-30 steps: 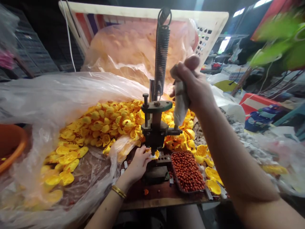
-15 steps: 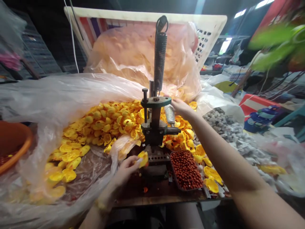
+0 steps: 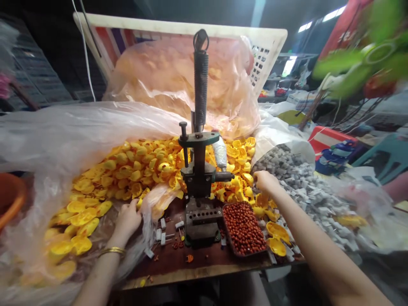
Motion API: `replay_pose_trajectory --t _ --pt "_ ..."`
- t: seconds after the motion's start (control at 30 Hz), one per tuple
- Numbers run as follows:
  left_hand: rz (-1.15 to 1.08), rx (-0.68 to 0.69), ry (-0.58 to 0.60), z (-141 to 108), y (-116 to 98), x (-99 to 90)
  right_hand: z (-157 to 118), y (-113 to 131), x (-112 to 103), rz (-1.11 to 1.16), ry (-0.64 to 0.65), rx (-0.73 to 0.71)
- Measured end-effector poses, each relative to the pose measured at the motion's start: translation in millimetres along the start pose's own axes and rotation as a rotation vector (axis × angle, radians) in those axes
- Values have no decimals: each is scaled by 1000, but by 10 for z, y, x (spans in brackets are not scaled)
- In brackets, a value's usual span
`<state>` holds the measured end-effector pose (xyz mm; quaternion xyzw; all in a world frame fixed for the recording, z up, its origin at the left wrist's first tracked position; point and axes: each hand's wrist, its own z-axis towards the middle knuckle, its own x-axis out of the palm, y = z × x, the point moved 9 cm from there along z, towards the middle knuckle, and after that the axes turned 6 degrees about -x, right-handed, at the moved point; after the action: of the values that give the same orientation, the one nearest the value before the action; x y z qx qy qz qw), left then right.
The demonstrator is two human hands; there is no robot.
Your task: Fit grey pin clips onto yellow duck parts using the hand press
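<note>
My left hand (image 3: 129,217), with a gold bangle on the wrist, is left of the hand press, its bent fingers closed at a yellow plastic shell (image 3: 139,204) beside the plastic bag. My right hand (image 3: 267,182) is curled at the near edge of a heap of small grey-white parts (image 3: 306,191); what its fingers hold, if anything, is hidden. Between the hands stands the hand press (image 3: 199,170), with a tall spring and a lever wrapped in clear film (image 3: 219,153). Its lower block (image 3: 204,216) has a row of holes. Behind it spreads a heap of yellow shells (image 3: 137,161).
A tray of small red-brown beads (image 3: 244,229) sits right of the press. Several white parts with metal pins (image 3: 163,238) lie left of its base. An orange tub (image 3: 11,199) is at far left, a white crate (image 3: 270,55) behind, a blurred green fan (image 3: 366,59) upper right.
My left hand has moved left from the press base to the heap's edge. My right hand has let go of the wrapped lever and come down right to the grey-white parts. The view has shifted.
</note>
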<state>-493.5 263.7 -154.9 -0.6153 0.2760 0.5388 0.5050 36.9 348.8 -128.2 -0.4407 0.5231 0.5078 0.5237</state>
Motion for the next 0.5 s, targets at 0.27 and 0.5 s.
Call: replay_pose_trajectory --t 0.27,0.5 --pt "12 -60 -63 -207 416 97 72 -358 -341 -85 -268 1" --pt "-309 0 -373 -596 503 -319 -108 -428 -228 101 -309 -80"
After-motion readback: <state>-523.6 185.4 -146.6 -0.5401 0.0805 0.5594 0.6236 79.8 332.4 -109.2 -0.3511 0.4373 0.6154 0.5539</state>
